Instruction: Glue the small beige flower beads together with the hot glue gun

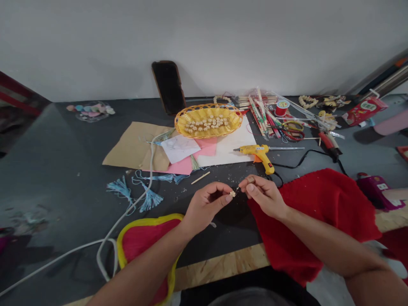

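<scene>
A small cream flower-shaped piece [232, 194] is pinched between the thumb and fingers of the left hand [204, 205], above the dark table [79, 187]. At its three o'clock, the right hand [266, 197] is held with fingers curled; whether anything is gripped there cannot be told. The yellow glue gun [256, 150] is seen at one o'clock, the yellow basket [208, 134] of similar pieces [208, 123] at eleven.

Phone [168, 87] leaning against wall [255, 46]; red drink carton [365, 110].

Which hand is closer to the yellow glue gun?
Right. The right hand is just below the glue gun in the picture; the left hand is farther off, lower and leftward.
</scene>
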`<state>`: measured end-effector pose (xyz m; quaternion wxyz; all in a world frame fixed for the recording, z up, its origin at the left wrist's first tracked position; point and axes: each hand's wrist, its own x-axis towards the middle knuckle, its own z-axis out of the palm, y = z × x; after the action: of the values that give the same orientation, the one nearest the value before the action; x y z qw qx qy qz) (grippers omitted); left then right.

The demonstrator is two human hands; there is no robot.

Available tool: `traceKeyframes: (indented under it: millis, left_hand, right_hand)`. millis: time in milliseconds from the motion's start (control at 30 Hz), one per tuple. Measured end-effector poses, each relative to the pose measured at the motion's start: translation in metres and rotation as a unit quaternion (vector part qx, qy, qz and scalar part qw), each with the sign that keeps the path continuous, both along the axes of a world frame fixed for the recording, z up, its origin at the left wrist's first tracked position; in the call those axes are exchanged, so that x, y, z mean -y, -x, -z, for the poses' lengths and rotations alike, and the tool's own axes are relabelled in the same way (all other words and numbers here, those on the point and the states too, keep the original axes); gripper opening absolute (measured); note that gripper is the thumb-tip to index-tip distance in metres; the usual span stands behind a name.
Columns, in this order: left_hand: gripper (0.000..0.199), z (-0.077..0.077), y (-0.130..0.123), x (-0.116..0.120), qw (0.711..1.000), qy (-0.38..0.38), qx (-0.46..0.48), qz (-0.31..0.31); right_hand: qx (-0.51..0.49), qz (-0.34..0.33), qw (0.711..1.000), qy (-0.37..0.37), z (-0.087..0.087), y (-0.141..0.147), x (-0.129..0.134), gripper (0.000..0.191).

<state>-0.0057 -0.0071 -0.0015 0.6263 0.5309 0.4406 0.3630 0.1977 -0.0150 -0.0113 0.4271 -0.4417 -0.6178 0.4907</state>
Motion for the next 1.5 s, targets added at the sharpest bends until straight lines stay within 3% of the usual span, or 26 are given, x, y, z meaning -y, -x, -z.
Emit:
traceKeyframes:
  millis: [200,433,833,933,1167,1500]
  left_hand:
    - [0.013,-0.003,-0.001,0.002,0.996,-0.070,-0.054,0.012]
    - [0.012,-0.003,0.000,0.002,0.991,-0.104,-0.086,0.011]
    - [0.012,-0.001,0.000,0.002,0.987,-0.114,-0.109,0.022]
    - [0.014,-0.001,0.001,0.002,0.990,-0.098,-0.098,0.016]
    - [0.026,-0.001,-0.001,0.001,1.000,0.023,-0.008,0.008]
    - [0.036,-0.003,0.000,0.000,0.998,0.000,-0.042,0.044]
  right_hand:
    - [0.020,-0.056,0.998,0.010,-0.003,0.005,0.000,0.030]
    - [0.006,-0.056,0.997,0.058,-0.001,0.006,0.000,0.033]
    - [0.033,-0.060,0.997,0.040,0.002,0.004,-0.001,0.027]
    - [0.048,-0.054,0.997,0.004,0.003,0.004,-0.001,0.022]
    - [0.091,-0.014,0.972,-0.218,-0.005,0.005,-0.002,0.009]
    - [0.101,-0.013,0.961,-0.257,-0.008,0.007,-0.002,0.004]
